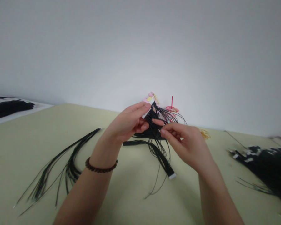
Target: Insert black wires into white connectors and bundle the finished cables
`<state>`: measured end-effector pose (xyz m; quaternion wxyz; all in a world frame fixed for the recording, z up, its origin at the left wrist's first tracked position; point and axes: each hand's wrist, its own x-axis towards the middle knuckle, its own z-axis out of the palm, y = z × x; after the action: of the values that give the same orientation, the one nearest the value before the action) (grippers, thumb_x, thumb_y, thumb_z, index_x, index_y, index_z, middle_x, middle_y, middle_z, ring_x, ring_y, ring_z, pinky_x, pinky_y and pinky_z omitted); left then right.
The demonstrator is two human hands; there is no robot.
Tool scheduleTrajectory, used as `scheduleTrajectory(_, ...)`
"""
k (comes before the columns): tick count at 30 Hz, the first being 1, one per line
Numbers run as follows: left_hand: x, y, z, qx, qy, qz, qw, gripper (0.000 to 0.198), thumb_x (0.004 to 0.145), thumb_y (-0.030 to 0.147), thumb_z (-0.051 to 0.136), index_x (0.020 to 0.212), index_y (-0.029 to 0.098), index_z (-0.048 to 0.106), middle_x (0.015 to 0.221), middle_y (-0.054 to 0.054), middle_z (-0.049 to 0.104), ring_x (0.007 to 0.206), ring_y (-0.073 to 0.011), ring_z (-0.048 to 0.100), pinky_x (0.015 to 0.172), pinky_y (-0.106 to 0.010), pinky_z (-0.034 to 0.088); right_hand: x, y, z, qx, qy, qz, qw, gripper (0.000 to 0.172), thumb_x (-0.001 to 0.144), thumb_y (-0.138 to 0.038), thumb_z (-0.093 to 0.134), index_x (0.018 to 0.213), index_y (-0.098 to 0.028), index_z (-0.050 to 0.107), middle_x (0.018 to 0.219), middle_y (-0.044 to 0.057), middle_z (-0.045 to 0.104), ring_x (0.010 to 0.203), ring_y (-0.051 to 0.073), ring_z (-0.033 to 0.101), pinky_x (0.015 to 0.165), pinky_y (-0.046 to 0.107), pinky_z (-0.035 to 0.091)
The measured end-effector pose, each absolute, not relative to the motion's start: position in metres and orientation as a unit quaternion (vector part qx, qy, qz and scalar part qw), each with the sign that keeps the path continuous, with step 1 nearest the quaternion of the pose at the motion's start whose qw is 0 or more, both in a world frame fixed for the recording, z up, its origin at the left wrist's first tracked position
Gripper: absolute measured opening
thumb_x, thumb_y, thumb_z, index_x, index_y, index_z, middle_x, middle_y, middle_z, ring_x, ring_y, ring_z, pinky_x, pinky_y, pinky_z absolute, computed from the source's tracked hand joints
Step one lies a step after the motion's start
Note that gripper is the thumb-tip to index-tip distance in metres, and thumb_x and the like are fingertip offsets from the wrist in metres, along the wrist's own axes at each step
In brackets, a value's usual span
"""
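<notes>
My left hand (128, 123) is closed around a bundle of thin black wires (154, 125) with a small white connector at its top, held above the table. My right hand (182, 142) pinches the same bundle from the right, fingertips pressed together on the wires. Loose black wires hang down from the bundle, and a flat black strand (162, 159) ends in a white connector lying on the pale yellow table (135, 200). A dark beaded bracelet (100, 167) circles my left wrist.
A fan of loose black wires (60, 165) lies at the left. A heap of black wires with white connectors (264, 162) lies at the right. A red spindle stand (172, 107) and a pink-yellow object (151, 97) stand by the white wall. A yellow rubber band (204, 134) lies behind my right hand.
</notes>
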<state>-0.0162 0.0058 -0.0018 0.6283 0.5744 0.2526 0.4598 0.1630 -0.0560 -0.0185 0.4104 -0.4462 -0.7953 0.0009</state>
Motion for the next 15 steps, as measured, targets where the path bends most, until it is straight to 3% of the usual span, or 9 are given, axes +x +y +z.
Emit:
scheduleTrajectory(7,-0.016,0.004,-0.001,0.582,0.258,0.459,0.620,0.016,0.092,0.030,0.051,0.081,0.019,0.050,0.058,0.002,0.057,0.036,-0.0030,0.038,0.035,-0.013,0.021,0.168,-0.055,-0.020,-0.456,-0.788,0.021,0.414,0.012,0.089,-0.021,0.058,0.081,-0.018,0.066,0.069,-0.002,0.069,0.057,0.008,0.057,0.055,0.020,0.040)
scheduleTrajectory(11,-0.016,0.006,-0.001,0.581,0.261,0.455,0.622,0.014,0.093,0.029,0.049,0.082,0.019,0.050,0.061,0.000,0.062,0.036,-0.0029,0.039,0.035,-0.014,0.021,0.173,-0.061,-0.017,-0.435,-0.767,0.174,0.439,0.005,0.086,-0.019,0.059,0.089,-0.019,0.063,0.066,-0.002,0.064,0.058,0.009,0.056,0.052,0.020,0.041)
scheduleTrajectory(15,-0.019,0.012,-0.003,0.586,0.242,0.469,0.615,0.016,0.093,0.030,0.048,0.084,0.017,0.051,0.067,-0.005,0.068,0.036,-0.0015,0.037,0.035,-0.013,0.022,0.203,-0.078,-0.005,-0.340,-0.715,0.316,0.523,0.007,0.083,-0.021,0.062,0.083,-0.025,0.068,0.056,-0.004,0.056,0.043,0.006,0.044,0.039,0.020,0.029)
